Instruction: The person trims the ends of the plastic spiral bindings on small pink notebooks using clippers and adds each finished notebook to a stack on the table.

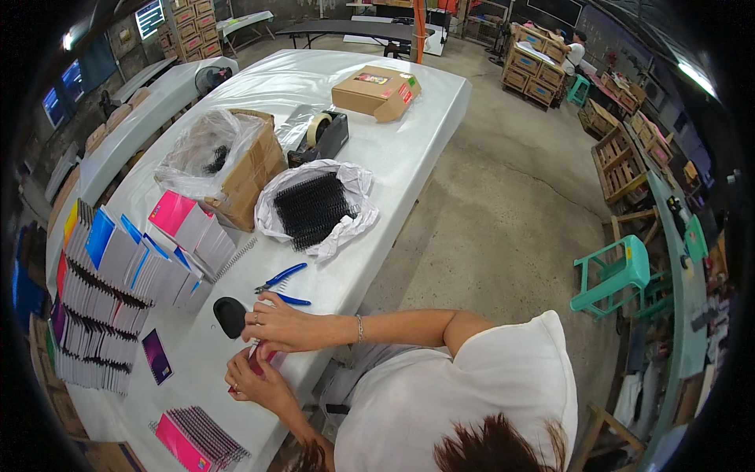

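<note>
A small pink notebook [262, 359] is gripped at the table's near edge. My left hand [255, 381] is closed around its lower part. The fingers of my right hand [288, 324] bend down onto its upper edge; their tips are partly hidden, and what they pinch is too small to make out. Just beyond my right hand lie blue-handled cutting pliers [281, 286], beside a black oval object [230, 317]. A dark purple booklet [156, 356] lies flat to the left. Spiral-bound pink notebooks [193, 440] are stacked near the lower edge.
Tall rows of spiral notebooks [102, 322] stand at left, near pink- and blue-covered ones [189, 228]. Farther back are black plastic coils [314, 208] in white wrapping, a cardboard box [252, 173], a tape dispenser [324, 135] and a brown carton [376, 90]. A green stool [613, 271] stands right.
</note>
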Motion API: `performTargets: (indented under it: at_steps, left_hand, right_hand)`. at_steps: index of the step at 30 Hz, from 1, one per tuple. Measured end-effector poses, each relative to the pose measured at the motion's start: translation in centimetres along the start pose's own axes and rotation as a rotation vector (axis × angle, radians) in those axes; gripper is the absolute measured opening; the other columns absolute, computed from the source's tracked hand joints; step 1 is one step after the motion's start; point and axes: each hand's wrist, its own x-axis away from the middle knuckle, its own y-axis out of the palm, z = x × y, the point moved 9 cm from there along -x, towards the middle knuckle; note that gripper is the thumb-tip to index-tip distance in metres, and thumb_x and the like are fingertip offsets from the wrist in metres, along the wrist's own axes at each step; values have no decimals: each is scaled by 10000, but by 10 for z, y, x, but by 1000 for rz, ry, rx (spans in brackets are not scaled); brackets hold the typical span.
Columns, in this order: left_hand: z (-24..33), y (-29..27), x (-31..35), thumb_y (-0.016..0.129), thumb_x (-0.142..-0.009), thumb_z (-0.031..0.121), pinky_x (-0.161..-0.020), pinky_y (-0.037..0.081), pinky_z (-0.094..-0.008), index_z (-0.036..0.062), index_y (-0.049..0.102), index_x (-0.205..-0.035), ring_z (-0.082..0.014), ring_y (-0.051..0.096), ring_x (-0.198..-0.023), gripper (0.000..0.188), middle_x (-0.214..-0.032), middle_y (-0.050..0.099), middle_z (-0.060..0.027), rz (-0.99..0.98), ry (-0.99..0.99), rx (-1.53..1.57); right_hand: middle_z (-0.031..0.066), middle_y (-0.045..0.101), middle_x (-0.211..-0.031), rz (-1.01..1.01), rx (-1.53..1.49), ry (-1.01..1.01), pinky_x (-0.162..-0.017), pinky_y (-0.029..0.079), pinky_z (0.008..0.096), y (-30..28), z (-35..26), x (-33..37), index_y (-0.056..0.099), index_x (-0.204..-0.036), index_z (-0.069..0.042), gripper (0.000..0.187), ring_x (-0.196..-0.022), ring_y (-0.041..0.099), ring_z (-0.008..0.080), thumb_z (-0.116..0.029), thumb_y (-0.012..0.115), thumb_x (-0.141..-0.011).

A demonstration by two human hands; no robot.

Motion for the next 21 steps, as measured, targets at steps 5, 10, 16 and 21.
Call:
performTargets:
  at_steps: [5,10,16,21]
  left_hand:
    - [-5,3,1,629,-976,429,-1024,265,-564,136,646,-1101,-251,522,-1176,320,-1136,639,20,25,-20,-8]
    - [-9,4,3,587,-992,469,-1048,231,-591,122,608,-1153,-256,502,-1207,383,-1147,618,-7,34,-12,-1]
    - [-6,-4,6,671,-963,334,-1075,265,-541,89,619,-1145,-268,472,-1258,309,-1255,531,-78,91,32,116]
    - [-16,-23,9,785,-893,280,-1039,406,-472,54,628,-1143,-306,470,-1266,372,-1307,451,-138,275,15,214]
  right_hand:
    - [33,557,-999,-58,40,3,-1155,251,541,14,4,3,648,-1006,-103,166,-1090,522,242,-151,717,-863]
    - [41,553,-991,12,-69,0,-1149,256,533,-2,-8,-5,644,-991,-99,126,-1076,525,242,-146,692,-885]
    - [42,559,-992,-58,123,-10,-1136,273,542,24,4,1,656,-984,-96,147,-1084,531,239,-168,713,-870]
    - [49,591,-1043,-109,112,-45,-1134,273,561,19,-4,-2,683,-978,-78,148,-1098,548,240,-158,712,-856]
